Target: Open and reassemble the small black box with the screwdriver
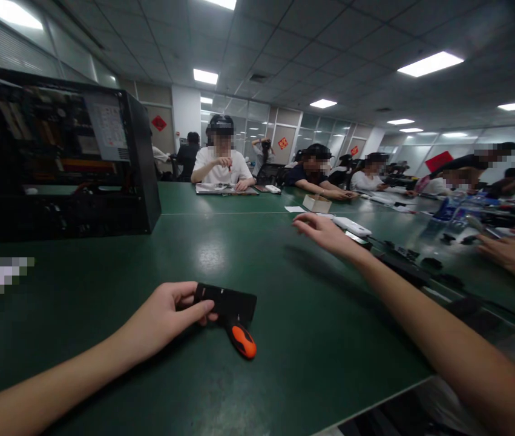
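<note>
Head view: left hand (161,318) grips black case (227,301); screwdriver (242,339) alongside.

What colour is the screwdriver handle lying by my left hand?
Orange with black, on the screwdriver handle; the head view shows it, beside the left hand.

two bare forearms show, no sleeve reaching as far as either wrist; the left hand (161,318) carries no ring, watch or glove — fingers plain, nails short; the right hand (325,233) is likewise ungloved and unadorned; a dark band — thin, cord-like — shows near the right arm's edge, unclear whether worn
</note>
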Available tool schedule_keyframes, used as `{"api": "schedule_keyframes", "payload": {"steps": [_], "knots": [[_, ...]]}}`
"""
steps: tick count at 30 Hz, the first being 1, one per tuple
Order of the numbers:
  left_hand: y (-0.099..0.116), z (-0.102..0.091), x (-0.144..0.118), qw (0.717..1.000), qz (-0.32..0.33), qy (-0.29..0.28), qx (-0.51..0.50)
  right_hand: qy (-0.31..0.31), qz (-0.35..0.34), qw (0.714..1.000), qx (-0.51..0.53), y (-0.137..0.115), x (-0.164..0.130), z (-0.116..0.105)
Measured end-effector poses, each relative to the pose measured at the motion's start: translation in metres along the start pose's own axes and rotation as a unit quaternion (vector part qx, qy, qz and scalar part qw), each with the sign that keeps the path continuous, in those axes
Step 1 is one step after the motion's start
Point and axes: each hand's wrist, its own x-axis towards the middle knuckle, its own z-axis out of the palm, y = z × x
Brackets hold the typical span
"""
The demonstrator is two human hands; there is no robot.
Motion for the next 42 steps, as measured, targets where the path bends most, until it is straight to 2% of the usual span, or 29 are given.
{"api": "schedule_keyframes", "payload": {"steps": [3,4,6,9,13,15,17,19,21,22,23,25,28,30,34,42], "knots": [[0.001,0.004,-0.001,0.999,0.001,0.019,-0.034,-0.134,-0.079,0.981,0.117,-0.071,-0.029,0.045],[0.002,0.005,-0.001,0.999,0.004,0.027,-0.038,-0.205,-0.098,0.952,0.206,-0.089,-0.041,0.056],[0.002,0.005,-0.002,0.999,0.012,0.039,-0.032,-0.272,-0.095,0.913,0.288,-0.116,-0.063,0.07],[0.003,0.006,-0.004,0.999,0.035,0.04,-0.012,-0.322,-0.059,0.874,0.359,-0.132,-0.081,0.078],[0.002,0.008,-0.006,0.997,0.072,0.024,0.012,-0.367,-0.025,0.821,0.437,-0.127,-0.077,0.074],[0.0,0.009,-0.006,0.996,0.078,0.044,0.021,-0.371,-0.025,0.824,0.429,-0.119,-0.067,0.063],[-0.002,0.009,-0.004,0.994,0.082,0.073,0.025,-0.323,-0.044,0.868,0.374,-0.104,-0.051,0.043],[-0.004,0.008,-0.003,0.993,0.086,0.082,0.029,-0.209,-0.061,0.943,0.251,-0.079,-0.032,0.015],[-0.005,0.008,-0.003,0.993,0.086,0.07,0.038,-0.07,-0.031,0.996,0.052,-0.044,-0.015,-0.017],[-0.005,0.007,-0.003,0.993,0.089,0.062,0.045,0.002,0.013,0.996,-0.091,-0.023,-0.009,-0.033],[-0.005,0.007,-0.004,0.993,0.093,0.055,0.055,0.045,0.054,0.986,-0.153,-0.002,-0.005,-0.048],[-0.005,0.007,-0.006,0.99,0.104,0.044,0.083,0.09,0.124,0.96,-0.233,0.04,-0.003,-0.072],[-0.006,0.007,-0.008,0.984,0.128,0.037,0.121,0.078,0.207,0.926,-0.307,0.09,-0.011,-0.093],[-0.006,0.006,-0.008,0.98,0.142,0.033,0.135,0.047,0.244,0.909,-0.335,0.111,-0.016,-0.097],[-0.005,0.005,-0.006,0.974,0.163,0.023,0.153,-0.011,0.281,0.889,-0.36,0.129,-0.013,-0.094],[-0.004,0.006,-0.006,0.972,0.165,0.016,0.164,-0.098,0.291,0.875,-0.373,0.137,-0.004,-0.09]]}}
